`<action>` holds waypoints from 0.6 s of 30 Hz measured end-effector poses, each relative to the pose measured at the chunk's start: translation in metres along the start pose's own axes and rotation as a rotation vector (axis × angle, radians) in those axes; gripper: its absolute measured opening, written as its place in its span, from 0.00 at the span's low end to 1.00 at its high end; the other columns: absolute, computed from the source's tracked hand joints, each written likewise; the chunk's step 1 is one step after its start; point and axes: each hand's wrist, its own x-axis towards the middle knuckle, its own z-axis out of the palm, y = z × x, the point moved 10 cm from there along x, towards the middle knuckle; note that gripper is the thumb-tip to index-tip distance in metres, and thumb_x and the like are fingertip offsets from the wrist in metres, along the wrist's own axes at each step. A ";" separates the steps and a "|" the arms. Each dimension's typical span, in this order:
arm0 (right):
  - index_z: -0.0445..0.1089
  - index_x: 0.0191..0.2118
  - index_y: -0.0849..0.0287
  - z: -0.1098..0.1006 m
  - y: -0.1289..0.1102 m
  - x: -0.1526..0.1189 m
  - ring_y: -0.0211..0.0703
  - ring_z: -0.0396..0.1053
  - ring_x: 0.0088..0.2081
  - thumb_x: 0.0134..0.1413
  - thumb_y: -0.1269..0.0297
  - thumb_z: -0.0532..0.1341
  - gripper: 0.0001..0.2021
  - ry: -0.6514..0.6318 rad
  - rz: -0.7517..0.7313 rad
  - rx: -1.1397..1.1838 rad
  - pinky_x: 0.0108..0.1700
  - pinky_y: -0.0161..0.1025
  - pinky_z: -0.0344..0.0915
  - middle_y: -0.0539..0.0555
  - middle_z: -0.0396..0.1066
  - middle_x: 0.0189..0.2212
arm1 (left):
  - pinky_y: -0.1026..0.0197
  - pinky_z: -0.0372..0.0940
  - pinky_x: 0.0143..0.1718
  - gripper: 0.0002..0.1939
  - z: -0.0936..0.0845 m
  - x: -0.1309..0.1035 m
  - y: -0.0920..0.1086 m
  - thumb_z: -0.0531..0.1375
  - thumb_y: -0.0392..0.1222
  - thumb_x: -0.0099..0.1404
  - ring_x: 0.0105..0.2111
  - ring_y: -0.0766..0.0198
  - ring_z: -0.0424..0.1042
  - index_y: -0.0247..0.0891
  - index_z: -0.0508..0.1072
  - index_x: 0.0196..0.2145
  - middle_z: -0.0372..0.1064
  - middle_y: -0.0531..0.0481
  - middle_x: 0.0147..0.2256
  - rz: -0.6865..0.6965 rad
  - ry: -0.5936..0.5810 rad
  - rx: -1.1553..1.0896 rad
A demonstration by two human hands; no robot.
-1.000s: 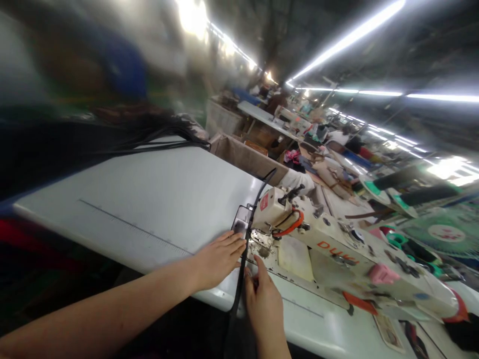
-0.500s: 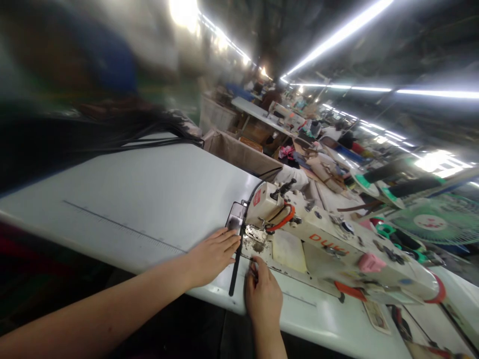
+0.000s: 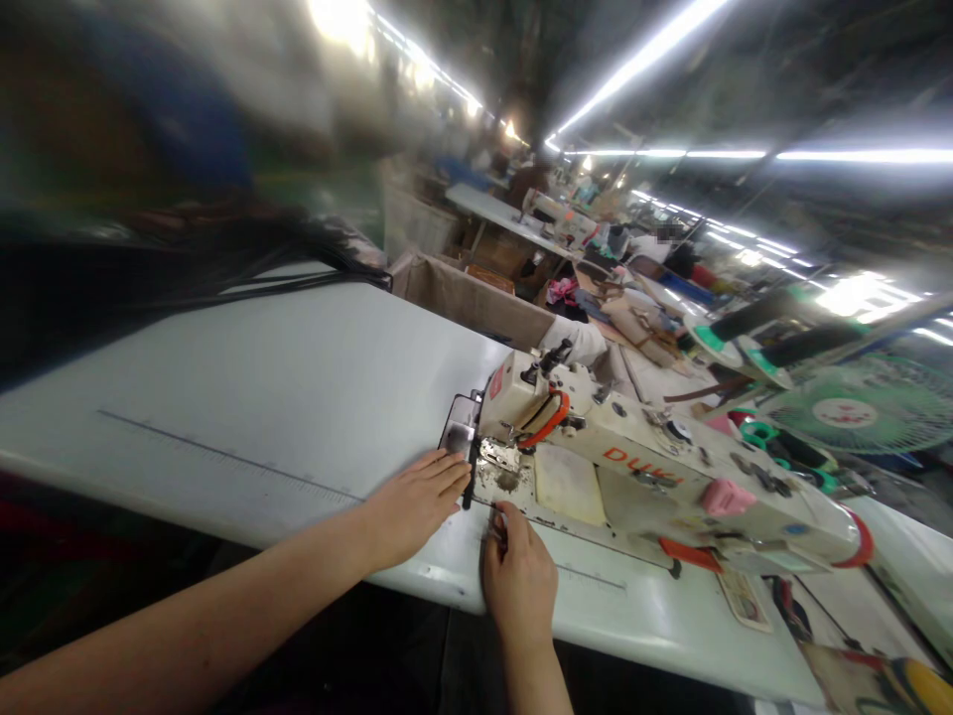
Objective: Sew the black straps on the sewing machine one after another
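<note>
My left hand (image 3: 413, 509) lies flat with fingers stretched out. Its fingertips are at a black strap (image 3: 468, 494) and a shiny plate (image 3: 458, 425) beside the needle area of the sewing machine (image 3: 581, 437). The strap's near end shows just past my fingers, and the rest runs toward the machine head. My right hand (image 3: 521, 576) rests at the front edge of the machine bed, to the right of the strap. Its fingers are curled closed around something small and dark, mostly hidden.
A pale worktable (image 3: 298, 367) with a printed ruler line spreads to the left. Black straps (image 3: 298, 263) are heaped at its far left. Behind stands a fabric-lined bin (image 3: 476, 308). Thread cones (image 3: 745, 338) and a green fan (image 3: 849, 412) stand at the right.
The black strap has slid away from me, so its near end is now close to my left fingers. Both hands keep nearly the same pose. The camera view has shifted slightly.
</note>
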 end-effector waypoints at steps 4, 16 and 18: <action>0.70 0.54 0.59 -0.001 -0.001 0.000 0.45 0.76 0.41 0.64 0.71 0.54 0.16 -0.004 0.001 0.006 0.44 0.37 0.67 0.56 0.80 0.41 | 0.50 0.49 0.71 0.22 -0.001 -0.001 0.001 0.48 0.44 0.78 0.67 0.56 0.63 0.37 0.66 0.64 0.66 0.43 0.65 0.003 0.017 -0.017; 0.70 0.53 0.59 -0.002 -0.002 -0.001 0.44 0.75 0.40 0.59 0.75 0.56 0.18 0.007 -0.013 0.007 0.43 0.36 0.66 0.55 0.79 0.39 | 0.50 0.48 0.70 0.23 0.017 0.017 -0.020 0.48 0.45 0.78 0.68 0.56 0.60 0.36 0.65 0.64 0.64 0.42 0.66 -0.015 -0.055 0.017; 0.70 0.53 0.59 -0.003 -0.004 -0.001 0.44 0.75 0.39 0.58 0.75 0.56 0.18 0.014 -0.019 -0.003 0.42 0.36 0.66 0.55 0.79 0.39 | 0.48 0.47 0.70 0.22 0.019 0.021 -0.025 0.49 0.46 0.77 0.68 0.55 0.60 0.38 0.65 0.65 0.64 0.43 0.66 -0.032 -0.078 -0.013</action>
